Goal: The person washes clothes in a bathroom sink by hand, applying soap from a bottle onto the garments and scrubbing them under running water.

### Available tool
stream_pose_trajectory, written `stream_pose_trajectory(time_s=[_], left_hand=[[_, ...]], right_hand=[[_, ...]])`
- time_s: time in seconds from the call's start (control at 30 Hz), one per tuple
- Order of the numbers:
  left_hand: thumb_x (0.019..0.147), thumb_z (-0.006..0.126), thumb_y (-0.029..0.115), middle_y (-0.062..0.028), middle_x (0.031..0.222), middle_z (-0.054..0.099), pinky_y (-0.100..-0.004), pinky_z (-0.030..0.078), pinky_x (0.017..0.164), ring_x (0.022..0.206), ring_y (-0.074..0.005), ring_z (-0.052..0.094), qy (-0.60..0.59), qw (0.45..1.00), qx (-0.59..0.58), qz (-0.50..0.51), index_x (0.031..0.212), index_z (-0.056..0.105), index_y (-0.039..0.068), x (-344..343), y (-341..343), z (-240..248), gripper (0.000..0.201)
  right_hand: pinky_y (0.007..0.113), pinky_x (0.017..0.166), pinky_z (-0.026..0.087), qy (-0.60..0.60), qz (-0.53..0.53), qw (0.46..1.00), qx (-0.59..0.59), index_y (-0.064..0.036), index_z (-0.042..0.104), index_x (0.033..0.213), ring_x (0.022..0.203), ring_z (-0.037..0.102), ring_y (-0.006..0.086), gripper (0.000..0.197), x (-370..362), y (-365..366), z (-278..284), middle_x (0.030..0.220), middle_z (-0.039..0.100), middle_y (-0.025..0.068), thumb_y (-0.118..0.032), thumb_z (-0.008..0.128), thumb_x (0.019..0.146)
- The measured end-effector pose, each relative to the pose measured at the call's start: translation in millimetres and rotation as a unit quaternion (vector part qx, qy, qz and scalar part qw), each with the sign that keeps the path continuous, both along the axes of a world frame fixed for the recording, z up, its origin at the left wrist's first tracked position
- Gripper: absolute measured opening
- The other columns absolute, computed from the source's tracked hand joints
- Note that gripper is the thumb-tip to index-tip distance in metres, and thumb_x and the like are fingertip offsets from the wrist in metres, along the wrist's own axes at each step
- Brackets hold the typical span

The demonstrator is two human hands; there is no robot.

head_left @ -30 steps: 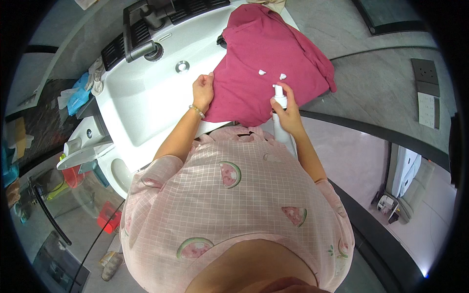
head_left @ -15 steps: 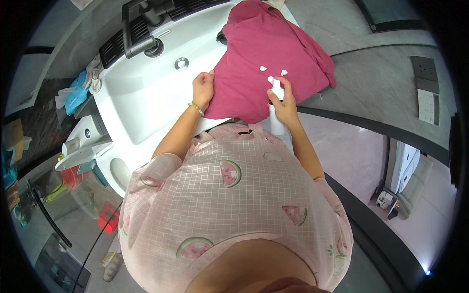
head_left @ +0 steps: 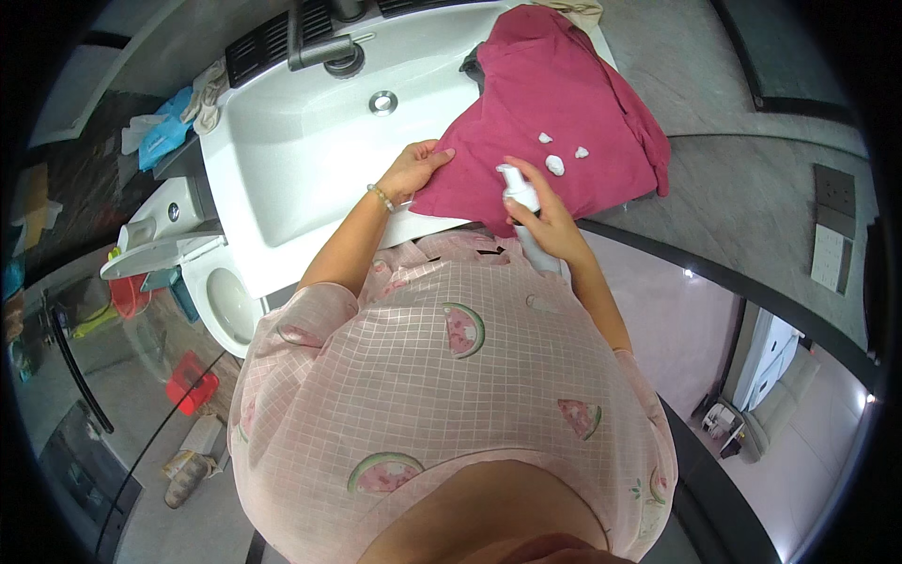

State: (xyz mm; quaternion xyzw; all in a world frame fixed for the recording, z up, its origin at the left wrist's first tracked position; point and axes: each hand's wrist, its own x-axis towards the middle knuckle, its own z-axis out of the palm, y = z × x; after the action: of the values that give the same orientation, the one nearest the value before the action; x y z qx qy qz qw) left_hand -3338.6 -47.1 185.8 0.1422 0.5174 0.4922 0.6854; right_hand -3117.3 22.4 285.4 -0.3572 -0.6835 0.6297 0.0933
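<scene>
A dark pink cloth garment [head_left: 564, 103] lies spread over the right side of the white sink. Three white foam dabs [head_left: 555, 165] sit on its fabric, the lowest being the largest. My right hand [head_left: 552, 221] is wrapped round a white pump bottle [head_left: 520, 191], index finger by the pump head and thumb on the near side. The bottle leans with its nozzle toward the left, just below the foam. My left hand [head_left: 413, 172], with a beaded bracelet at the wrist, holds the garment's left edge between thumb and fingers. The bottle's base is partly hidden.
The white sink basin [head_left: 310, 160] spreads to the left, with a dark faucet [head_left: 324, 54] at its back and a round drain [head_left: 382, 103]. A toilet [head_left: 230, 301] stands left of the sink. A grey counter [head_left: 733, 160] adjoins at the right, with a wall socket [head_left: 834, 188] beyond.
The foam at the nozzle now lies on the garment as a larger dab. My right hand has drawn the bottle back and tilted it leftward. The whole view has shifted slightly.
</scene>
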Motion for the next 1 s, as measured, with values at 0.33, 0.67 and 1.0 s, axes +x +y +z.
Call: stream_pose_trajectory(time_s=[0.33, 0.67, 1.0], left_hand=[[0.093, 0.049, 0.022, -0.0019, 0.091, 0.062, -0.0203, 0.051, 0.068, 0.076, -0.0062, 0.059, -0.004, 0.997, 0.07, 0.037, 0.102, 0.055, 0.005, 3, -12, 7, 0.02], [0.093, 0.047, 0.019, -0.006, 0.096, 0.061, -0.0231, 0.052, 0.067, 0.078, -0.0097, 0.06, -0.102, 0.989, 0.079, 0.068, 0.109, 0.052, 0.002, 4, -13, 0, 0.024], [0.094, 0.045, 0.017, -0.0065, 0.097, 0.062, -0.0245, 0.055, 0.069, 0.079, -0.011, 0.062, -0.137, 0.984, 0.072, 0.093, 0.105, 0.053, 0.002, 8, -12, 1, 0.02]], right_hand=[[0.035, 0.077, 0.043, -0.057, 0.099, 0.992, 0.045, -0.0118, 0.043, 0.12, 0.087, 0.058, 0.0256, 0.04, -38, 4, -16, 0.097, 0.059, 0.0162, -0.025, 0.056, 0.084], [0.034, 0.069, 0.045, -0.044, 0.159, 0.98, 0.108, -0.0134, 0.042, 0.124, 0.078, 0.059, 0.0256, 0.043, -49, -10, -6, 0.094, 0.06, 0.0157, -0.025, 0.056, 0.084], [0.034, 0.065, 0.045, -0.108, 0.189, 0.975, 0.045, -0.0136, 0.044, 0.121, 0.075, 0.059, 0.0241, 0.041, -48, -13, 6, 0.088, 0.06, 0.0131, -0.023, 0.058, 0.083]])
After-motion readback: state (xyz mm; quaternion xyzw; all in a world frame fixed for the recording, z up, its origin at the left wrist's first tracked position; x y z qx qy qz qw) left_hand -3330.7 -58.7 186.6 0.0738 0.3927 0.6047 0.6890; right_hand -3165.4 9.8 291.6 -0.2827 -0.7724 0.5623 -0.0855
